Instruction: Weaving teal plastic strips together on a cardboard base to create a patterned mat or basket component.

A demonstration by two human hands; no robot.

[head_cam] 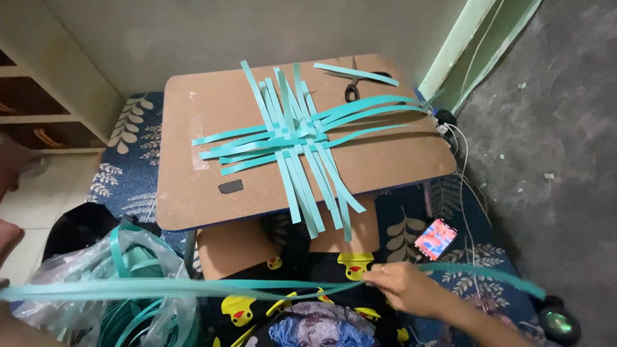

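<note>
Teal strips [292, 138], brown board [212, 96]

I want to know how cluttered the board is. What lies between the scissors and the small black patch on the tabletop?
In the head view, the woven teal strips lie between the scissors and the black patch, crossing over each other in the middle of the brown tabletop.

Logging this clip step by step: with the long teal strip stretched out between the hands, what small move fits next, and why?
Probably lift the teal strip onto the woven strips on the low brown table. The right hand pinches it taut across the lap, the left hand is only partly visible at the frame edge, and the half-woven mat has loose ends all round.
</note>
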